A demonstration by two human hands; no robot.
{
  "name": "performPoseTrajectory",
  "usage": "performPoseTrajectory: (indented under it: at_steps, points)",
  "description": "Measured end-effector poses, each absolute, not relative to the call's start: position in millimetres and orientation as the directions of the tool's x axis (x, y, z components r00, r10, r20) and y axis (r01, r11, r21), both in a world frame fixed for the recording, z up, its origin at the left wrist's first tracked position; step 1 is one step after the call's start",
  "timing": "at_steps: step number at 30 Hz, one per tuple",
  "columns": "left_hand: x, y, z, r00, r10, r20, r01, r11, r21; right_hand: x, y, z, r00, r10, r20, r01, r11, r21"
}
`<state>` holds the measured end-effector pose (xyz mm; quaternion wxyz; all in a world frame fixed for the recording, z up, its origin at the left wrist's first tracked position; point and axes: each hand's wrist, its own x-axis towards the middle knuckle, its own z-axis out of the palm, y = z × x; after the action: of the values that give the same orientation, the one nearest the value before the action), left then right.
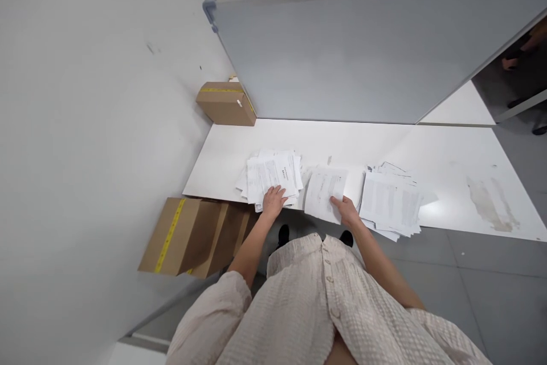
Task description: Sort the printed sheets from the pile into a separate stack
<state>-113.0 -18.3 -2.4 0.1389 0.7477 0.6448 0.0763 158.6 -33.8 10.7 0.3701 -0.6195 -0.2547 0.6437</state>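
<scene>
My left hand point(274, 201) lies with its fingers apart on the front edge of a messy stack of printed papers point(270, 174) on the left. In my right hand point(344, 209) is a printed sheet of paper point(325, 191), gripped by its right edge between thumb and fingers. The sheet bends slightly and hangs over the front edge of the white table point(333, 140). Just right of that hand, a second uneven stack of papers point(391, 200) lies partly past the table edge.
A taped cardboard box point(226, 104) stands at the table's back left corner. More cardboard boxes point(175, 237) are below on the left, by the wall. A grey partition point(333, 57) rises along the back. Stains point(491, 200) mark the table's right end.
</scene>
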Motion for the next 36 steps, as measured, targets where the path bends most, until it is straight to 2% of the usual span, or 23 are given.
performPoseTrajectory:
  at_steps: [4,8,11,16,20,23,26,28,31,33,36]
  points:
    - [-117,-19,-6,0.218,0.976,-0.002,0.917,-0.205,0.342,158,-32,9,0.05,0.796,-0.603,-0.177,-0.587,-0.79]
    - [-116,-18,-4,0.191,0.982,-0.012,0.885,-0.167,0.434,160,-30,10,0.041,0.801,-0.597,-0.156,-0.585,-0.796]
    - [-113,-17,-2,0.069,0.997,-0.043,0.835,-0.034,0.55,160,-30,12,0.034,0.81,-0.585,-0.121,-0.578,-0.807]
    - [-111,-13,3,-0.16,0.979,-0.13,0.619,0.202,0.759,157,-31,13,0.027,0.83,-0.557,-0.058,-0.555,-0.83]
    - [-111,-12,11,-0.279,0.955,-0.102,0.505,0.236,0.83,153,-30,20,-0.012,0.823,-0.568,-0.077,-0.567,-0.82]
    - [-102,-17,25,-0.297,0.953,-0.056,0.445,0.191,0.875,148,-28,30,-0.083,0.798,-0.597,-0.115,-0.603,-0.79]
    - [-80,-31,45,-0.185,0.982,0.024,0.443,0.061,0.894,143,-26,41,-0.125,0.766,-0.63,-0.13,-0.643,-0.755]
    - [-63,-42,56,0.014,0.995,0.099,0.463,-0.094,0.881,139,-24,48,-0.145,0.754,-0.64,-0.145,-0.657,-0.74]
    - [-40,-56,64,0.354,0.915,0.193,0.445,-0.346,0.826,137,-24,54,-0.197,0.75,-0.631,-0.168,-0.66,-0.732]
    - [-31,-61,63,0.484,0.845,0.226,0.418,-0.45,0.789,138,-25,55,-0.236,0.77,-0.593,-0.165,-0.633,-0.757]
    - [-27,-64,59,0.57,0.787,0.236,0.373,-0.504,0.779,143,-29,54,-0.214,0.841,-0.497,-0.117,-0.527,-0.842]
